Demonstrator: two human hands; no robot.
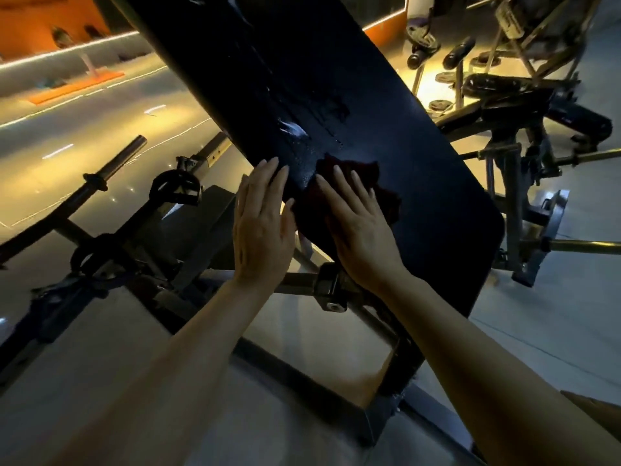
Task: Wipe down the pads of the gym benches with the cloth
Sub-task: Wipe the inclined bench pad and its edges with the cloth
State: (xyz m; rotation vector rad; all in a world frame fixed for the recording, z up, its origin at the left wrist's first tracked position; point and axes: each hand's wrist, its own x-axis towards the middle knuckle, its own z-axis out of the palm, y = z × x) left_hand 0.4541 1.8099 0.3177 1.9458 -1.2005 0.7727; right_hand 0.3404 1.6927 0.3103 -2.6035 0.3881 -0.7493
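Pressing the dark red crumpled cloth [353, 193] flat-fingered onto the long black vinyl bench pad [336, 95], the right hand [359, 227] is mid-wipe; the left hand [262, 223], fingers straight, steadies the pad's edge. Wet streaks above probably need the next stroke.

Bare forearms, no sleeves, long pale nails on hands [262, 227]

Glossy pale floor [84, 136] is reflecting warm strip lighting, left of the hands. An orange wall [40, 15] is glowing far beyond them; dark weight machines [504, 89] are crowding the right.
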